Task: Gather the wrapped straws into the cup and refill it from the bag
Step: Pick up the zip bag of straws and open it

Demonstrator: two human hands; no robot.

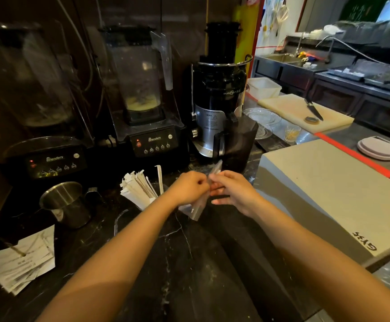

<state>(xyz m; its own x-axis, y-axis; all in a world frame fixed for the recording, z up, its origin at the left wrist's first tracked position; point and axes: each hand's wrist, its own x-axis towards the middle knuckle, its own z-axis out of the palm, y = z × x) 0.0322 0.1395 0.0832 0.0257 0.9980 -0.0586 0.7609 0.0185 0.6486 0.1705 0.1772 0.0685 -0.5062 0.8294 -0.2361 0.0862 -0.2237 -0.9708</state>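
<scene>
Straws (pixel 138 190) in white paper wrappers stand bunched in a clear cup (pixel 151 202) on the dark marble counter (pixel 189 263), fanned out and leaning toward the left; one wrapped straw (pixel 159 180) stands nearly upright at the right side of the bunch. The cup sits in the middle of the counter, in front of the two blenders along its back edge.

Just right of the cup, both hands meet over the counter on a clear plastic bag (pixel 195 210). The left hand (pixel 190 187) is curled into a loose fist, thumb and fingers pinched on the bag's upper part. The right hand (pixel 232 190) faces it, fingers partly bent and closed on the same bag, a strip of plastic sticking up above the knuckles. The bag's lower end hangs below the hands; what it contains I cannot tell.

Left of the cup stands a steel pitcher (pixel 66 204), apart from it. Near the counter's front left corner lies a stack of paper slips (pixel 24 261). A black juicer (pixel 219 94) stands at the back behind the hands, and a grey box (pixel 333 194) borders the counter's right edge.
</scene>
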